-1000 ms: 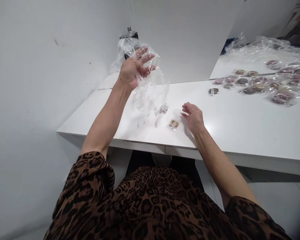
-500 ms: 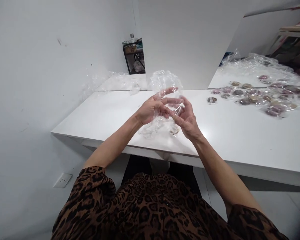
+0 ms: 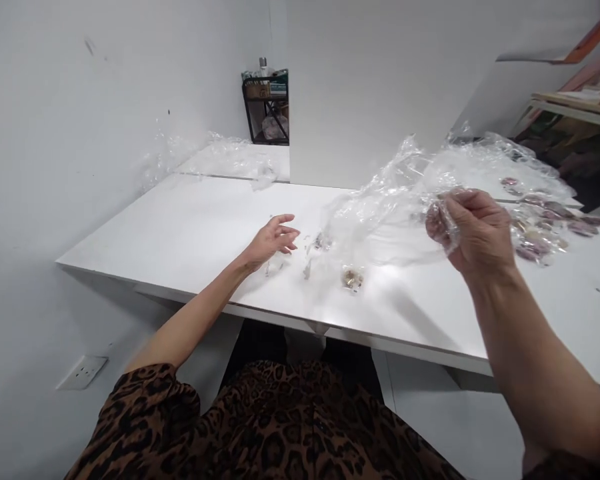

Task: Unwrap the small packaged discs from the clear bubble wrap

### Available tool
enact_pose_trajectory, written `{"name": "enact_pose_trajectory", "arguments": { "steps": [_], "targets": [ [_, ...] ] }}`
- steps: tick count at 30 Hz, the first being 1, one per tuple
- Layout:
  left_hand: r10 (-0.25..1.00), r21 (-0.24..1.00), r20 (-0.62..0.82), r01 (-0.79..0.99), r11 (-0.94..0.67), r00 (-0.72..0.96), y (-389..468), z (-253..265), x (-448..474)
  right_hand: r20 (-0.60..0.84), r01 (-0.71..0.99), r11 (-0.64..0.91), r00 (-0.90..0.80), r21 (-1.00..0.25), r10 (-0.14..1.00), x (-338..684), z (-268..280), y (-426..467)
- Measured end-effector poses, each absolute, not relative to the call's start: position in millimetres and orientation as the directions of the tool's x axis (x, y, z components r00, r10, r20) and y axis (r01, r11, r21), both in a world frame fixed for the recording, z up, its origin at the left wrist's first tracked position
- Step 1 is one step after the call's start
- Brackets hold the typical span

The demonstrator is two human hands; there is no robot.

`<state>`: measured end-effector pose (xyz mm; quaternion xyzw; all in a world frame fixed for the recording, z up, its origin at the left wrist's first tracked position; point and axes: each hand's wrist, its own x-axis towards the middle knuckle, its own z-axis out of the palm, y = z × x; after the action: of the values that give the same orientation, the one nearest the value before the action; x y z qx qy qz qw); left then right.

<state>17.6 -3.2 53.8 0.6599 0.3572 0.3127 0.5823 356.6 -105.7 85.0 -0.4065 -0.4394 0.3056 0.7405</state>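
Observation:
My right hand (image 3: 477, 230) is closed on a clear plastic bag (image 3: 380, 213), held above the right part of the white table (image 3: 145, 227). The bag trails leftward from my fingers, stretched and blurred by motion. Fingers apart and holding nothing, my left hand (image 3: 273, 241) hovers over the table left of the bag. A small clear packet with a yellowish-brown item inside (image 3: 353, 279) lies near the front edge, between my hands. Under the bag's left end shows a small dark item (image 3: 321, 241), too blurred to name.
Several wrapped pink and brown items (image 3: 540, 227) lie beyond my right hand. Crumpled clear plastic (image 3: 505, 157) is heaped behind them, and more plastic (image 3: 235, 157) lies at the back left. A white upright panel (image 3: 370, 93) stands behind the table. A wall borders the left.
My hands were together around the clear bag and are now wide apart. The right has swung right, pulling the bag along; the left has let go and drawn back left. The small packet lies uncovered.

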Motion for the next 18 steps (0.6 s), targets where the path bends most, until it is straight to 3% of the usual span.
{"name": "enact_pose_trajectory", "arguments": {
  "steps": [6,8,10,14,18],
  "targets": [
    [0.650,0.958,0.196,0.000,-0.288,0.734,-1.7,64.1,60.7,0.441,-0.020,0.440,-0.037,-0.898,0.897,279.3,99.6,-77.6],
    [0.657,0.940,0.230,0.012,-0.342,0.718,9.8,69.6,68.4,0.441,0.012,0.445,-0.123,-0.895,0.889,260.3,103.0,-67.5],
    [0.750,0.938,0.215,0.082,-0.337,0.625,33.4,74.6,62.1,0.465,0.079,0.469,-0.065,-0.880,0.883,262.6,103.5,-58.6],
    [0.970,0.970,0.156,0.155,-0.186,0.184,115.6,89.4,12.0,0.442,0.182,0.406,0.251,-0.895,0.861,313.3,84.3,-57.0],
    [0.984,0.995,0.033,0.100,-0.016,-0.177,203.5,112.5,-61.5,0.260,0.245,0.163,0.445,-0.956,0.857,364.0,43.3,-75.5]
  ]
}}
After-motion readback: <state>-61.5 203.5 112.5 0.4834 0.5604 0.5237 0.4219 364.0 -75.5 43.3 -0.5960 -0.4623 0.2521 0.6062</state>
